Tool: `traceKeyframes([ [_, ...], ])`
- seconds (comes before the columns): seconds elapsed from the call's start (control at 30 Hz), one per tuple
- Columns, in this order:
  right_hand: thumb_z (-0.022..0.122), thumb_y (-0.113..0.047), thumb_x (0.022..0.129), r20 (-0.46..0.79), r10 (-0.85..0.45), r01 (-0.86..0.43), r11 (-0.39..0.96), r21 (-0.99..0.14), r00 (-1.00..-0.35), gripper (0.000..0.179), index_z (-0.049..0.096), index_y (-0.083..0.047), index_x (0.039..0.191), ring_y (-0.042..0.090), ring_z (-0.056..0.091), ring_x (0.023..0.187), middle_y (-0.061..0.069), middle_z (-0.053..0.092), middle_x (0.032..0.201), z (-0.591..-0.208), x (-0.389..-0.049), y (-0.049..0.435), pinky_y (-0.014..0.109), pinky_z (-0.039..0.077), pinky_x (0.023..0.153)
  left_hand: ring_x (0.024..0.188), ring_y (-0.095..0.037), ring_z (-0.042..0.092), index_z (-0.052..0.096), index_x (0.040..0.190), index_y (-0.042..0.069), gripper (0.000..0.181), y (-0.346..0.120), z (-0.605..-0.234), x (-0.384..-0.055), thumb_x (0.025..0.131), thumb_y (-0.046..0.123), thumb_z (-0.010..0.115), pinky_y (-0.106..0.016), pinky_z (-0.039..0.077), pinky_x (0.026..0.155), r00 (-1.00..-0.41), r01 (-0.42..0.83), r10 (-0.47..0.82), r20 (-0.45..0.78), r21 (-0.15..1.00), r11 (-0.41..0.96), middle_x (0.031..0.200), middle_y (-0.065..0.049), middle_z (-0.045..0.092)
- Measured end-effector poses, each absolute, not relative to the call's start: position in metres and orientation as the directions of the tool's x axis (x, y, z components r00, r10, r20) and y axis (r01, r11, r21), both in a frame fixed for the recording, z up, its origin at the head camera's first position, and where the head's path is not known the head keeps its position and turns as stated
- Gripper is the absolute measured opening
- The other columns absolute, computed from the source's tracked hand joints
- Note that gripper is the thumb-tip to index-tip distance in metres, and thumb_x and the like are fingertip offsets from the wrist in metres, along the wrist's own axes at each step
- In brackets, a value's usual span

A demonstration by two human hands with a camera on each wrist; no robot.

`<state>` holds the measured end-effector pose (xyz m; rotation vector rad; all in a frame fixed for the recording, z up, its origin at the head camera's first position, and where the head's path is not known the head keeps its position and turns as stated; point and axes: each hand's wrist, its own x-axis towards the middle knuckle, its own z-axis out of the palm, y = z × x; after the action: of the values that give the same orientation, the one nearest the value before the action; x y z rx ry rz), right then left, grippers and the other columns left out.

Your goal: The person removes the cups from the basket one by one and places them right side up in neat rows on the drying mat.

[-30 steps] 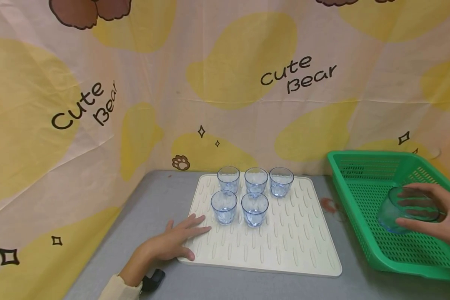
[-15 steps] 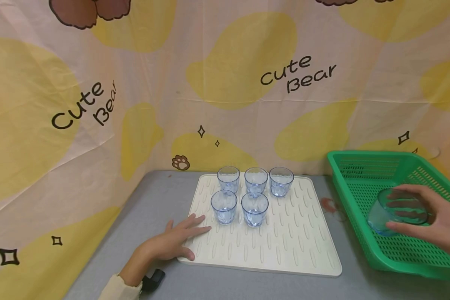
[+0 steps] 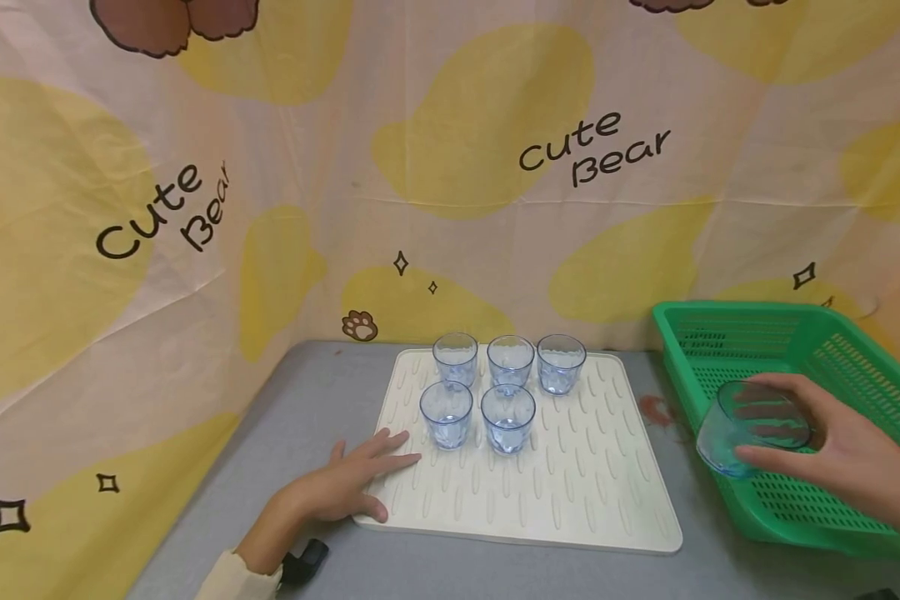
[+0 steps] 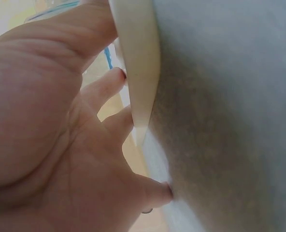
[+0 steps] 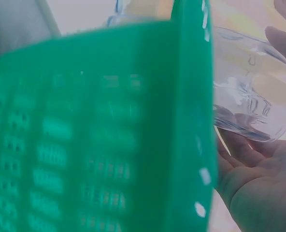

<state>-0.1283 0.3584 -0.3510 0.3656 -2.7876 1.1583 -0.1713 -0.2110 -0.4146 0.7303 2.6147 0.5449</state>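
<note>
My right hand [image 3: 840, 442] grips a clear bluish drinking glass [image 3: 720, 433] by its side, thumb nearer me and fingers beyond it. Its mouth faces up and it leans, base toward the left, overlapping the left rim of the green basket [image 3: 701, 417]. In the right wrist view the glass [image 5: 251, 87] shows past the basket's wall [image 5: 193, 121], which hides part of it. My left hand [image 3: 352, 483] rests with spread fingers on the left edge of a white ridged mat [image 3: 540, 508]. Several matching glasses [image 3: 508, 421] stand upright on the mat in two rows.
The grey table [image 3: 330, 392] lies under mat and basket. A patterned cloth [image 3: 465, 167] hangs close behind and along the left side. The front row holds two glasses, the back row three. Mat surface extends to their right and in front.
My right hand has carried the glass leftward, from inside the basket to over its left rim. My left hand stays on the mat, and the standing glasses keep their places.
</note>
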Motion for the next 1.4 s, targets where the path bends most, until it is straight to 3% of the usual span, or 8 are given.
traceKeyframes([
  [0.27, 0.077, -0.009, 0.085, 0.232, -0.203, -0.308, 0.650, -0.695, -0.951, 0.066, 0.043, -0.019, 0.140, -0.006, 0.063, 0.098, -0.016, 0.063, 0.118, -0.348, -0.128, 0.335, 0.014, 0.052, 0.073, 0.154, -0.040, 0.014, 0.042, 0.151, 0.034, 0.081, -0.212, -0.417, -0.171, 0.077, 0.039, 0.076, -0.083, -0.004, 0.105, -0.796, 0.413, 0.556, -0.238, 0.458, 0.787, 0.166, -0.006, 0.025],
  [0.5, 0.080, -0.014, 0.083, 0.214, -0.192, -0.288, 0.668, -0.686, -0.958, 0.067, 0.044, -0.019, 0.139, -0.008, 0.062, 0.096, -0.016, 0.062, 0.116, -0.348, -0.127, 0.324, 0.016, 0.053, 0.071, 0.154, -0.039, 0.014, 0.043, 0.151, 0.033, 0.081, -0.210, -0.414, -0.169, 0.078, 0.038, 0.077, -0.083, -0.004, 0.105, -0.803, 0.396, 0.542, -0.250, 0.456, 0.797, 0.166, -0.005, 0.025],
  [0.93, 0.084, -0.026, 0.079, 0.191, -0.212, -0.286, 0.675, -0.681, -0.958, 0.068, 0.048, -0.023, 0.136, -0.004, 0.060, 0.097, 0.002, 0.059, 0.121, -0.350, -0.127, 0.292, 0.021, 0.054, 0.073, 0.154, -0.039, 0.014, 0.043, 0.151, 0.033, 0.082, -0.210, -0.414, -0.170, 0.077, 0.038, 0.077, -0.083, -0.004, 0.105, -0.803, 0.397, 0.541, -0.250, 0.452, 0.799, 0.166, -0.005, 0.025],
  [1.4, 0.087, -0.034, 0.075, 0.177, -0.238, -0.292, 0.654, -0.698, -0.955, 0.074, 0.047, -0.025, 0.137, 0.005, 0.062, 0.095, 0.007, 0.061, 0.121, -0.356, -0.124, 0.262, 0.021, 0.053, 0.073, 0.154, -0.039, 0.015, 0.043, 0.151, 0.032, 0.081, -0.210, -0.413, -0.170, 0.077, 0.039, 0.077, -0.083, -0.004, 0.105, -0.800, 0.405, 0.547, -0.248, 0.449, 0.796, 0.166, -0.005, 0.026],
])
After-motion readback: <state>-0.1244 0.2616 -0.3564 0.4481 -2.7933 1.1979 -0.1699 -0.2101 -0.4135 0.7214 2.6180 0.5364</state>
